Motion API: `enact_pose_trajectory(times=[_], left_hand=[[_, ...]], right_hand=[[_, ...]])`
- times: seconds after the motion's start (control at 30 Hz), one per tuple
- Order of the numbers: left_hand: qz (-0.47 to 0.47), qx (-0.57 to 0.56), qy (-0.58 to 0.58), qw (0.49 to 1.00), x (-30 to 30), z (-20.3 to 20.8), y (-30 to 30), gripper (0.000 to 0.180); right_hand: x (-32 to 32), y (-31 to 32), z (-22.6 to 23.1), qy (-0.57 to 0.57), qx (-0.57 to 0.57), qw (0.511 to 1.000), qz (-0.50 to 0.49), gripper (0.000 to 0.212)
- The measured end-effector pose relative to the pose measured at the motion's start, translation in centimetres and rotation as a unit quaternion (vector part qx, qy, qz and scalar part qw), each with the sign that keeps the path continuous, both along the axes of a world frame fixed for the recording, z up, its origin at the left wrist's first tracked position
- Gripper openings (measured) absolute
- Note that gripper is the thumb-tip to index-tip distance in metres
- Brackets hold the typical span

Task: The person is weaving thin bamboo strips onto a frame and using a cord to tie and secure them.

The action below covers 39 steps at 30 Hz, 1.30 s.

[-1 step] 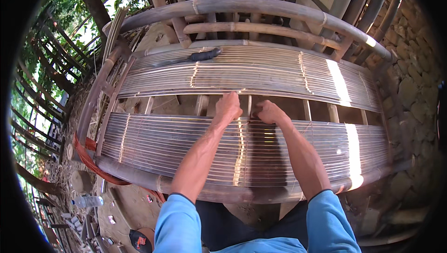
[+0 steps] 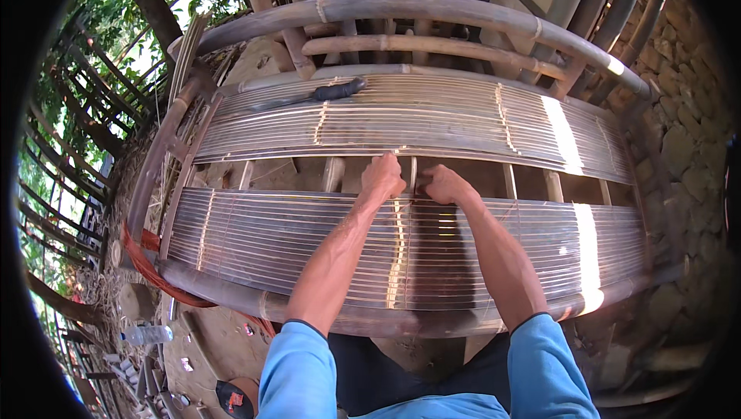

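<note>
Both of my arms reach over a bench seat of thin bamboo slats, split into a far panel (image 2: 417, 122) and a near panel (image 2: 293, 226). My left hand (image 2: 382, 176) is closed over the gap between them, its knuckles close to the far panel's edge. Just right of it, my right hand (image 2: 448, 185) is closed by the near panel's far edge, fingers curled inward. Whatever the fingers grip is too small or hidden. Between the hands runs a pale cross support (image 2: 413, 174). Pale lashing (image 2: 398, 253) binds the near slats below my left hand.
A dark-handled knife (image 2: 336, 91) lies on the far panel. Thick bamboo rails (image 2: 424, 8) frame the bench's back. Red-orange strands (image 2: 145, 261) hang at its left corner. A plastic bottle (image 2: 147, 334) and a dark cap (image 2: 234, 398) lie on the ground at lower left.
My left hand has shifted very slightly to the right. The right hand and the slats look the same.
</note>
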<state>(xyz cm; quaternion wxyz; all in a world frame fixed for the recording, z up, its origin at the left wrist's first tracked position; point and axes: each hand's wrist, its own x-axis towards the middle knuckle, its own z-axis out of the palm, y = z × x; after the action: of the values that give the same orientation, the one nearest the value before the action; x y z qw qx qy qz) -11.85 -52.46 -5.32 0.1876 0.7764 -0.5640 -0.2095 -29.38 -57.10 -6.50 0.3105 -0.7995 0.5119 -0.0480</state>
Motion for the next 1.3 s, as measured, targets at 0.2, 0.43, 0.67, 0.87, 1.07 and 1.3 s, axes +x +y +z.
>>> enact_pose_trajectory(times=[0.2, 0.43, 0.67, 0.87, 1.07, 1.3], left_hand=[[-0.051, -0.003, 0.024, 0.998, 0.1, 0.4, 0.8, 0.010], [-0.068, 0.031, 0.549, 0.832, 1.6, 4.1, 3.7, 0.070], [-0.132, -0.131, 0.176, 0.967, -0.9, 5.8, 8.8, 0.071], [-0.165, -0.197, 0.222, 0.940, 2.8, 5.9, 14.6, 0.021], [-0.077, -0.243, 0.642, 0.723, 2.2, 6.3, 17.9, 0.041], [0.006, -0.172, 0.500, 0.849, 0.7, 6.8, 22.8, 0.037]], right_hand=[[-1.0, 1.1, 1.4, 0.006, 0.001, 1.000, -0.029, 0.024], [-4.4, 4.9, 6.5, -0.270, -0.076, 0.960, -0.012, 0.015], [-3.6, 5.3, 5.6, -0.348, -0.004, 0.937, -0.022, 0.023], [-4.6, 5.4, 5.0, -0.107, -0.087, 0.990, -0.020, 0.028], [-4.0, 5.4, 6.2, 0.037, -0.024, 0.997, -0.066, 0.032], [-2.9, 5.1, 4.3, -0.102, -0.035, 0.994, 0.028, 0.038]])
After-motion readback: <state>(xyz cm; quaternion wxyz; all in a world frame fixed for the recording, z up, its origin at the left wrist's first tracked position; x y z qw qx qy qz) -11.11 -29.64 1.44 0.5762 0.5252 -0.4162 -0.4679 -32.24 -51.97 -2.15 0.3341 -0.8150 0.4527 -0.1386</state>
